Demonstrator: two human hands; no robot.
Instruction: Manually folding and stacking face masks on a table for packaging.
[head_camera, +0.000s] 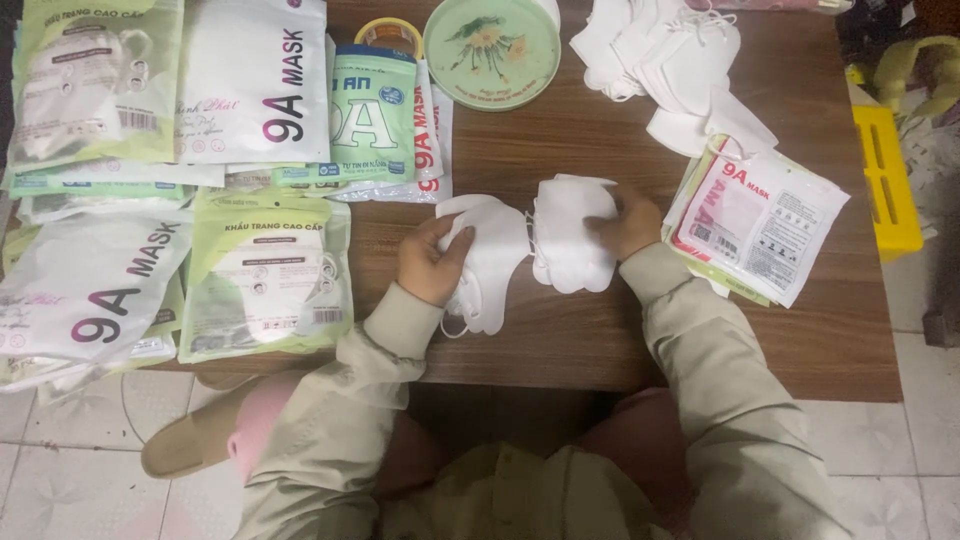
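Two stacks of white masks (530, 245) are held mid-bench (600, 330): left hand (432, 262) clasped on one, right hand (628, 222) pressed on the other, seemingly for squaring. Filled packs (265, 280) are stacked left, empty pouches (765, 220) kept within reach at right.

Two mask stacks (530, 245) mid-table (600, 340), packets (170, 180) left, pouches (760, 220) right, loose masks (670, 60) behind
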